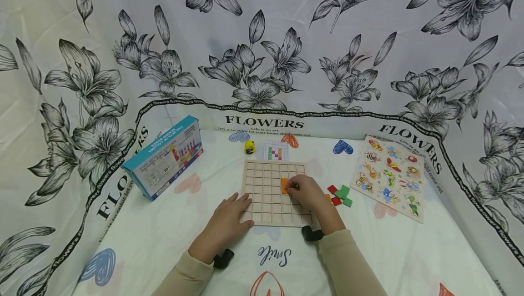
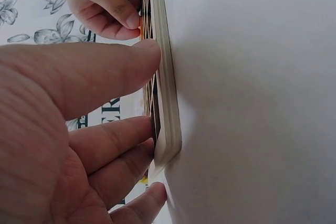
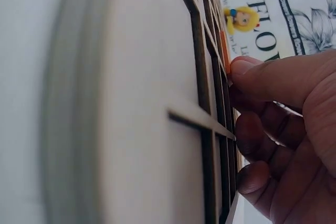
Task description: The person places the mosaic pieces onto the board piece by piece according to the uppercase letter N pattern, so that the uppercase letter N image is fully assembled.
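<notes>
A square wooden grid board [image 1: 262, 205] lies on the cloth in front of me. My left hand [image 1: 232, 216] rests at its near left corner, fingers spread; in the left wrist view the thumb [image 2: 131, 74] and fingertips touch the board's edge. My right hand [image 1: 304, 191] reaches over the right half of the board. Its curled thumb and index finger pinch at an orange square tile [image 1: 284, 183] in the grid. The right wrist view shows the thumb tip [image 3: 244, 66] right at the orange tile [image 3: 224, 51], with the index fingertip mostly hidden.
Loose red and green tiles [image 1: 343, 192] lie right of the board, an orange one partly behind the right wrist. Beyond the board are a colored pattern card [image 1: 276, 151] and a small yellow toy [image 1: 249, 147]. A blue-topped box [image 1: 165, 159] stands left; an insect puzzle board [image 1: 382, 187] lies right.
</notes>
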Demonstrator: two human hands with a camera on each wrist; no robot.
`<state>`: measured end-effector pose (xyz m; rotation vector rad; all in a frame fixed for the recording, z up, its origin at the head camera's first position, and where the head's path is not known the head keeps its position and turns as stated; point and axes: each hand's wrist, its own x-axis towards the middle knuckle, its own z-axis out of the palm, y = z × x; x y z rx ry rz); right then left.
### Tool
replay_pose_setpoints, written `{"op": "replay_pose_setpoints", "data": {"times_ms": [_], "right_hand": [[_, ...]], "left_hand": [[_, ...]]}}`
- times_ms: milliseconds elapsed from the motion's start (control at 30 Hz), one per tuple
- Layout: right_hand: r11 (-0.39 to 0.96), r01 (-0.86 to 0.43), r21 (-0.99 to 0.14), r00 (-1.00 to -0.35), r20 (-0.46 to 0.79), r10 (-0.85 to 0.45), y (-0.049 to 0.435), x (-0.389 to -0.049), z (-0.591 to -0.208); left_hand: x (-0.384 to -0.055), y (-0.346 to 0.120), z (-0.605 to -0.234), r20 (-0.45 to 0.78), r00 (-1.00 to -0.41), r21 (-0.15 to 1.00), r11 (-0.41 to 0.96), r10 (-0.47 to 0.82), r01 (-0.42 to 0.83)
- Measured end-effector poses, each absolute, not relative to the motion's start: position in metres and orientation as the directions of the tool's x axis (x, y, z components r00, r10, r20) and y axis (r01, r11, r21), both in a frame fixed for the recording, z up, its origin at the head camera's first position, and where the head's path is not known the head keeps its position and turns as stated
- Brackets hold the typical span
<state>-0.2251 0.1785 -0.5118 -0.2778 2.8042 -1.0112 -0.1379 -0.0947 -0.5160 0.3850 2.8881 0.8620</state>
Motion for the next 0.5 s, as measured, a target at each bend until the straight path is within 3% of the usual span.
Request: {"op": "replay_pose_setpoints", "data": {"times_ms": [133, 267, 500], "right_hand": [[0.721, -0.116, -0.684, -0.976, -0.055, -0.209, 0.192, -0.225, -0.512], [0.675, -0.05, -0.736, -0.995, -0.024, -0.1, 0.225, -0.222, -0.505], [0.727, 0.092, -0.681, -0.992, -0.123, 0.01, 0.278, -0.208, -0.495]], "left_hand": [[-0.138, -0.094, -0.516, -0.026, -0.961, 0.551, 0.806, 0.277, 0.218], [-0.139, -0.093, -0.516, -0.028, -0.958, 0.555, 0.801, 0.286, 0.223], [-0.139, -0.095, -0.515, -0.038, -0.96, 0.543, 0.813, 0.276, 0.212]]}}
